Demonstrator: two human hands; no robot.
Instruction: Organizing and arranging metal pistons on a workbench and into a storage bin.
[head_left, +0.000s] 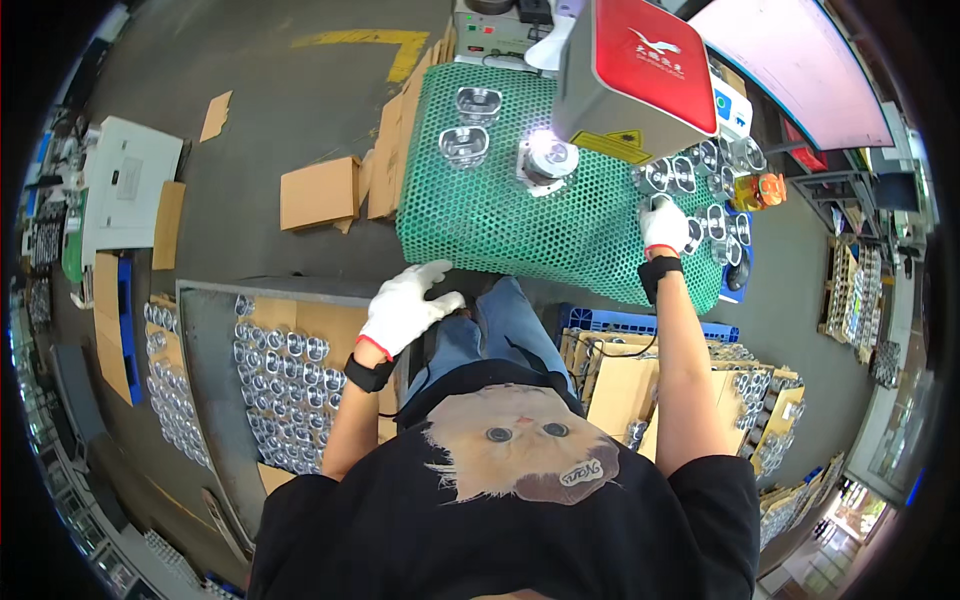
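Note:
My right hand (664,226), in a white glove with a red cuff, is at the right side of the green perforated mat (590,235). Its fingers are curled round a shiny metal piston that they mostly cover. Several more pistons (716,222) stand close around it. Off the mat's near left edge, my left hand (410,308), gloved the same way, holds nothing, with thumb and fingers apart. One piston (551,158) sits brightly lit on a small fixture (530,183) in the middle of the mat. Two pistons (465,146) stand at the far left.
A red-topped machine head (650,60) overhangs the mat, beside a monitor (800,65). An orange container (760,190) and a black mouse (738,275) are at the right. Trays of pistons (290,385) stand at lower left, more stacked cardboard layers (625,390) at lower right.

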